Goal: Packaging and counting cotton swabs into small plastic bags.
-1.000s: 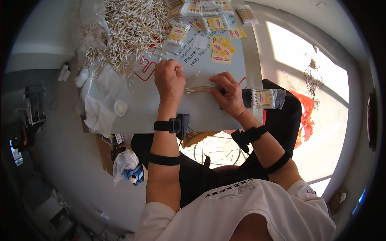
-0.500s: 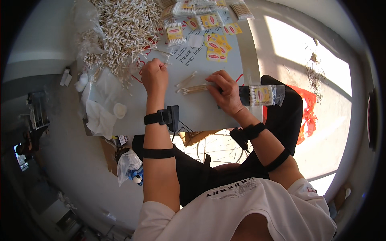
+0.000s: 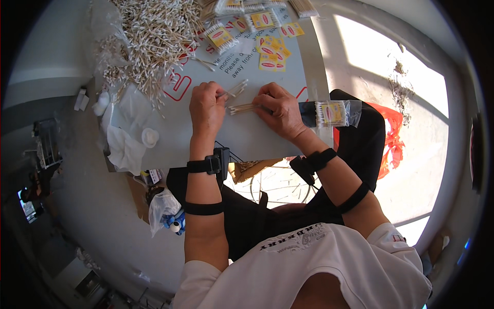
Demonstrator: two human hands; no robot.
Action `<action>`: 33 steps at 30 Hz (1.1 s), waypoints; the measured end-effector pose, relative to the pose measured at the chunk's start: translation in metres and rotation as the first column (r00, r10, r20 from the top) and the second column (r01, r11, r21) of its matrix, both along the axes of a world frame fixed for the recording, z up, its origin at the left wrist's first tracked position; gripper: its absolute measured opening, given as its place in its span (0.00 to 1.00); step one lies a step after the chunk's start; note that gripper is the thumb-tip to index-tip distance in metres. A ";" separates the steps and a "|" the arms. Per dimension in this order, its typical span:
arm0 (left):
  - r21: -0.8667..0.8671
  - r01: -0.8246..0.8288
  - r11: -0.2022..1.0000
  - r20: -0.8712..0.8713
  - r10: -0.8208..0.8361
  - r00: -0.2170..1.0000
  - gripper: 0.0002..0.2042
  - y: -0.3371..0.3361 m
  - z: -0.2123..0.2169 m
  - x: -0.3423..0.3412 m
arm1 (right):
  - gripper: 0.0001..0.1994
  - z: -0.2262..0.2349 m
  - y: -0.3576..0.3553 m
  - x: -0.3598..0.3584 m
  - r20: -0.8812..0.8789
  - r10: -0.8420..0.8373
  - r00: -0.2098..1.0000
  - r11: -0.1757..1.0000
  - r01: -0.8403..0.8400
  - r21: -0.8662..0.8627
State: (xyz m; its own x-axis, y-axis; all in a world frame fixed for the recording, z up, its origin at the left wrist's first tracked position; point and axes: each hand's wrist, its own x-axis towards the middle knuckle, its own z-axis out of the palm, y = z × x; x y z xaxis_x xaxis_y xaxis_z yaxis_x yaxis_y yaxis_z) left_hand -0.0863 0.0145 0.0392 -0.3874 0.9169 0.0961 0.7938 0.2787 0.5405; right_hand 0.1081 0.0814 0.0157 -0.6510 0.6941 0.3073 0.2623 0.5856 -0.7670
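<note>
My left hand (image 3: 207, 109) is closed, its fingertips pinching a cotton swab (image 3: 230, 94). Under and beside that swab, a few loose cotton swabs (image 3: 241, 85) lie between my two hands. My right hand (image 3: 281, 109) rests low over the table with its fingers closed on a small bundle of cotton swabs (image 3: 242, 109), whose tips point left toward my left hand. A big heap of loose cotton swabs (image 3: 149, 41) covers the table's far left. The exact number in each hand is hidden by my fingers.
Filled swab packets (image 3: 220, 37) and yellow cards (image 3: 272, 54) lie at the far side of the printed table (image 3: 206, 149). A packet in a clear bag (image 3: 332, 113) sits at my right, by my knee. Crumpled clear plastic (image 3: 126, 134) lies at the left, a red bag (image 3: 393, 139) beyond my leg.
My left hand has come from the edge of the swab heap toward my right hand, bringing a swab. A packet near the heap now lies turned at a slant. My right hand keeps its bundle.
</note>
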 end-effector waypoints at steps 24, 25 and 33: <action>0.136 0.059 0.989 -0.086 -0.047 0.995 0.12 -0.009 0.001 0.027 | 0.09 -0.008 -0.004 0.007 -0.113 -0.052 0.992 0.991 0.065 0.113; 0.123 0.100 0.987 -0.200 -0.074 0.977 0.17 -0.018 0.004 0.036 | 0.09 -0.006 -0.009 0.007 -0.103 -0.083 0.991 0.989 0.095 0.115; -0.211 0.116 0.971 -0.298 -0.177 0.938 0.38 -0.062 -0.003 0.064 | 0.07 -0.004 -0.013 0.006 -0.024 -0.049 0.998 0.975 0.053 0.216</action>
State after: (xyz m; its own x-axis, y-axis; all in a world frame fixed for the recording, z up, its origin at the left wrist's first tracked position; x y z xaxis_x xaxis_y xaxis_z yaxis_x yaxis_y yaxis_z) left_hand -0.0219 -0.0475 0.0358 -0.2260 0.9741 0.0117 0.9535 0.2187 0.2076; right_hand 0.1146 0.0684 0.0118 -0.6092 0.6421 0.4655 0.2837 0.7245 -0.6282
